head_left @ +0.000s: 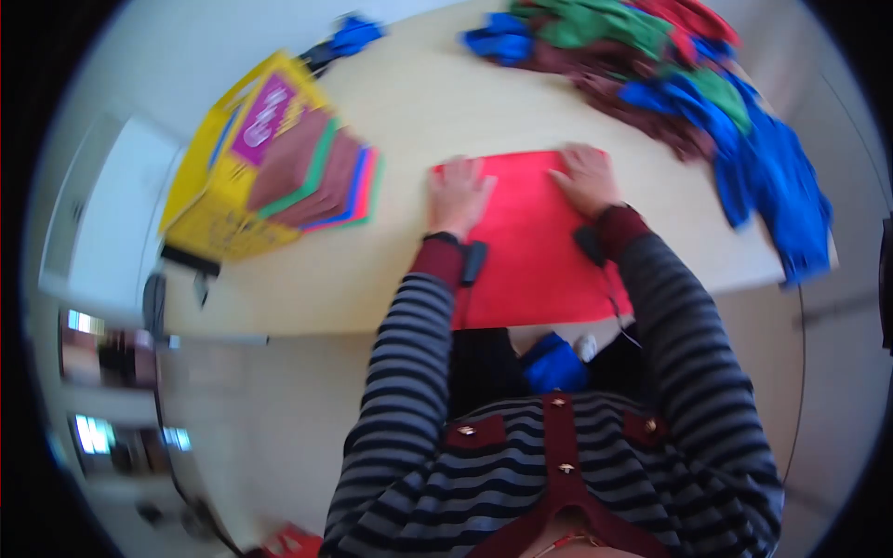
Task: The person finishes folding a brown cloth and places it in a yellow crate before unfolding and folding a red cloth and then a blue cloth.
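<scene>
A flat red piece, seemingly cloth (535, 237), lies spread on the table in front of me, its near edge reaching the table's front edge. My left hand (459, 195) rests palm down on its far left corner, fingers stretched out. On the far right corner lies my right hand (588, 179), also flat with the fingers apart. Neither hand grips anything. A small black device (473, 264) sits at my left wrist, and another black device (589, 245) at my right wrist, with thin cords trailing from them.
A stack of folded pieces (321, 177) in brown, green, blue and red leans by a yellow printed bag or box (219, 209) on the left. Crumpled blue, green, brown and red cloths (758, 158) heap at the far right. A blue-and-black bundle (353, 37) lies at the back.
</scene>
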Motion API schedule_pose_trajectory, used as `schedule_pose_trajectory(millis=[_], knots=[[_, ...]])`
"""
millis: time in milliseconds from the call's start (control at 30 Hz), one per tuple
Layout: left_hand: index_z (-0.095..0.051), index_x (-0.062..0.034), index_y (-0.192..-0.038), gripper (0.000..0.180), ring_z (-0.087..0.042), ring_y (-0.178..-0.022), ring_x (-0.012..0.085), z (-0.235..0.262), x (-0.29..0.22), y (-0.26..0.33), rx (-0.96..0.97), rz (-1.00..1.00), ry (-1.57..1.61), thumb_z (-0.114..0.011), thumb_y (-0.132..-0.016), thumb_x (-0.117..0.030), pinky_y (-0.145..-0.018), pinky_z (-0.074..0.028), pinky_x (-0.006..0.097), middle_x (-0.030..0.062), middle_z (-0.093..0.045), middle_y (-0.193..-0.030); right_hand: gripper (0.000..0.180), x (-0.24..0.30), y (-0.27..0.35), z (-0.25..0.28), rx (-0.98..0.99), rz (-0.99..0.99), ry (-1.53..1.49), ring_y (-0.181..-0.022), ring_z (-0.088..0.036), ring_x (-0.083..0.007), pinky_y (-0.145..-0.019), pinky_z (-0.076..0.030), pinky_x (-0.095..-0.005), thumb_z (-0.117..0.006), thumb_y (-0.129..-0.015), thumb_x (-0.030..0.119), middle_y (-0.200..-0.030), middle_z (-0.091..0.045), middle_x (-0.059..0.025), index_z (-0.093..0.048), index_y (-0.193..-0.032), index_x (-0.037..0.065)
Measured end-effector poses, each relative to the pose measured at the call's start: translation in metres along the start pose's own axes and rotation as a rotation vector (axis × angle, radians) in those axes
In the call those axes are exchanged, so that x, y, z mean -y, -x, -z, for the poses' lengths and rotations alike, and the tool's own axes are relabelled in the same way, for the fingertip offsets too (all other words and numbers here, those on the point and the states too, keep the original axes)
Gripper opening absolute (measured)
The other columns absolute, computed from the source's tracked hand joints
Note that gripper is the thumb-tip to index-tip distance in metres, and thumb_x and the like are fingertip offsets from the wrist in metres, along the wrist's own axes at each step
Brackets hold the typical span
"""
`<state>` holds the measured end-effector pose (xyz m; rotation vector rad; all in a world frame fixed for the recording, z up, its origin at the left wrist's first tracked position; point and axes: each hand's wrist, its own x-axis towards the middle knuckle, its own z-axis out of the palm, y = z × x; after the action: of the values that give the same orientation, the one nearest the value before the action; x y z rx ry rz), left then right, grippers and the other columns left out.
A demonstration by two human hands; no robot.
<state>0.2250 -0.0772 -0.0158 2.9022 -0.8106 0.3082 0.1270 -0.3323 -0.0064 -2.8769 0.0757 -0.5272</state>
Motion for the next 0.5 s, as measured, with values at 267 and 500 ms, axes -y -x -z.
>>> schedule_pose_trajectory(millis=[267, 500], knots=[[-0.037, -0.0129, -0.154, 0.068, -0.019, -0.153, 0.0334, 0.008, 0.029, 0.031, 0.000, 0.162, 0.239, -0.039, -0.100, -0.053, -0.119, -0.012, 0.063, 0.0155, -0.027, -0.163, 0.059, -0.038, 0.004, -0.041, 0.029, -0.087, 0.256, -0.145, -0.036, -0.0323, -0.116, -0.031, -0.0473, -0.045, -0.102, 0.049, -0.155, -0.041, -0.0095, -0.042, -0.150, 0.014], [-0.037, -0.0116, -0.154, 0.067, -0.020, -0.152, 0.0343, 0.026, 0.035, 0.066, 0.051, 0.161, 0.257, -0.041, -0.100, -0.052, -0.121, -0.011, 0.061, 0.0179, -0.026, -0.163, 0.063, -0.054, -0.006, -0.047, 0.118, -0.107, 0.290, -0.149, -0.028, -0.0316, -0.120, -0.026, -0.0459, -0.040, -0.104, 0.052, -0.160, -0.035, -0.0090, -0.035, -0.156, 0.016]])
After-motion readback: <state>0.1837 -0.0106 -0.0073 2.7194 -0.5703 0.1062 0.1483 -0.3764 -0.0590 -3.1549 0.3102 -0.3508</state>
